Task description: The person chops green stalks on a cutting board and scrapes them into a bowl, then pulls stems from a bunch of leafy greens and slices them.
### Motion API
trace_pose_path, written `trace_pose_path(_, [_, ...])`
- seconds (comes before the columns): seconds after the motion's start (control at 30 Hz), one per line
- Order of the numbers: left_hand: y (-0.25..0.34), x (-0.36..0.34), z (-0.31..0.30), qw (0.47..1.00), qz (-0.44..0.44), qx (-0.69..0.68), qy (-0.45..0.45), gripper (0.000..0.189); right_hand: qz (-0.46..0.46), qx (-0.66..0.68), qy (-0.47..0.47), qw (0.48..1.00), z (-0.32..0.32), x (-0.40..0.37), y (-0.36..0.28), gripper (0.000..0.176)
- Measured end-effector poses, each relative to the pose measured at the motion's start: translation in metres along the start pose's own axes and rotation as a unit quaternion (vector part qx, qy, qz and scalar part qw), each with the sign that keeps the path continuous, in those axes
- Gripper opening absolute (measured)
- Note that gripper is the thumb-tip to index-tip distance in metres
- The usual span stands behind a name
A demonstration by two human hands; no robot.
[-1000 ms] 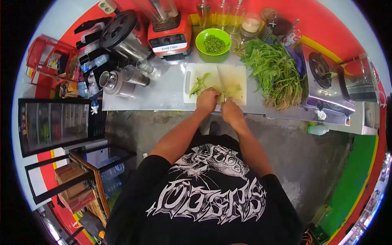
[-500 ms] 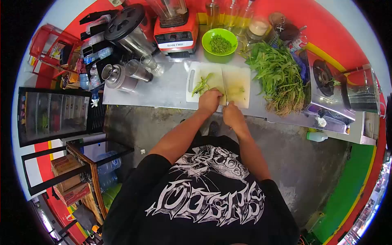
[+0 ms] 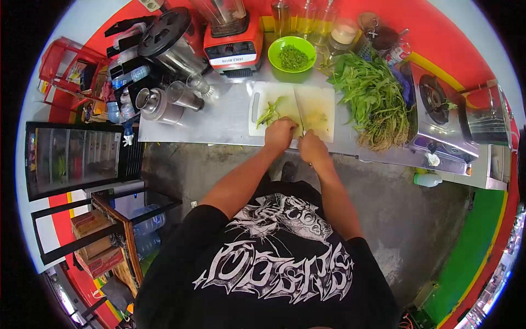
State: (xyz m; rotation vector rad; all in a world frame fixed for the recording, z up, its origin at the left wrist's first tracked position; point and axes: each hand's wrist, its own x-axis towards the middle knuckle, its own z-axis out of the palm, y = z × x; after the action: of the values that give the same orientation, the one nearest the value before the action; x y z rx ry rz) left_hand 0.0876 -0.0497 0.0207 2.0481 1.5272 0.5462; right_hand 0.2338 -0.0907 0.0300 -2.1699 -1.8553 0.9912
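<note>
My right hand (image 3: pixel 313 147) is closed round the handle of a kitchen knife, whose blade (image 3: pixel 299 109) points away from me across the white cutting board (image 3: pixel 320 94). Just left of the blade, my left hand (image 3: pixel 280 135) is closed with its fingers bent down on the board; green stems (image 3: pixel 270 111) stick out behind it. What the fingertips press on is mostly hidden. A few small green bits lie right of the knife. Beyond the board stands a lime-green bowl (image 3: pixel 279 67) with chopped greens (image 3: pixel 293 57) in it.
A big bunch of leafy greens with roots (image 3: pixel 372 101) lies right of the board, beside a gas stove (image 3: pixel 438 118). A red blender (image 3: pixel 233 49), a metal shaker (image 3: pixel 153 101) and glasses (image 3: pixel 183 94) stand to the left. Bottles (image 3: pixel 307 19) line the back wall.
The knife's tip has swung slightly left, and my right hand has shifted a little with it. My left hand stays almost where it was beside the blade. The whole view has shifted slightly.
</note>
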Motion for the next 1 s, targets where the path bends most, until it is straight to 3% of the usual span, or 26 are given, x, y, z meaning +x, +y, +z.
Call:
trace_pose_path(0.03, [-0.003,0.000,0.001,1.000,0.010,-0.005,0.006,0.017,0.030,0.034,-0.058,0.997,-0.020,-0.009,-0.013,0.033])
trace_pose_path(0.17, [-0.007,0.002,0.004,1.000,-0.015,0.013,-0.004,0.017,0.032,0.007,-0.051,0.998,-0.003,-0.008,-0.007,0.034])
trace_pose_path(0.37, [-0.005,0.006,0.000,1.000,-0.019,0.007,-0.011,0.017,-0.062,-0.009,0.011,0.998,0.009,0.000,0.003,0.038])
trace_pose_path(0.53, [-0.005,0.008,-0.001,0.998,-0.055,0.000,-0.015,0.016,-0.010,0.020,-0.008,1.000,0.014,-0.002,0.001,0.039])
trace_pose_path(0.63, [-0.006,0.013,-0.002,0.993,-0.102,-0.033,-0.045,0.015,-0.034,0.007,-0.017,0.999,0.005,0.003,0.002,0.040])
trace_pose_path(0.83, [-0.025,0.024,0.002,0.985,-0.105,-0.124,-0.063,0.014,0.039,0.043,-0.036,0.998,-0.004,-0.014,-0.014,0.041])
trace_pose_path(1.0, [-0.027,0.028,0.005,0.986,-0.105,-0.112,-0.069,0.015,0.012,0.024,-0.021,0.999,0.000,-0.003,-0.008,0.042])
